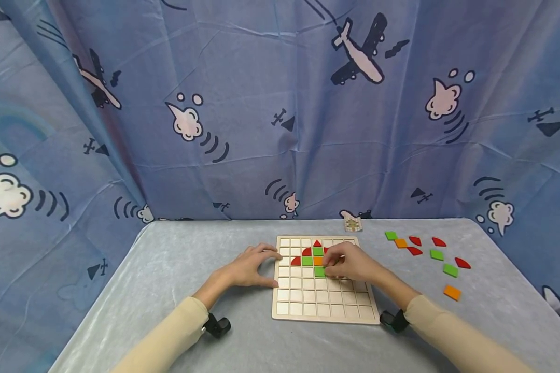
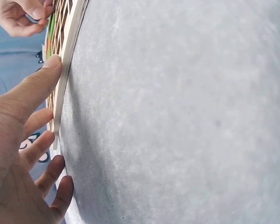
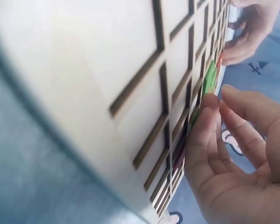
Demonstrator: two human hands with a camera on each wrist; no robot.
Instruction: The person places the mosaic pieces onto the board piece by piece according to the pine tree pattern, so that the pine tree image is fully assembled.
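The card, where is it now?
In the head view, the card is at the far edge of the table, behind the right end of the board.

Both arms reach forward, sleeved to the wrist, the left forearm [image 1: 165,336] and right forearm [image 1: 462,331] slanting inward. The left hand [image 1: 249,267] is spread, its thumb [image 2: 35,86] stretched well apart from its gently bent fingers [image 2: 39,149]. The right hand [image 1: 352,263] curls, fingertips drawn close to the thumb.
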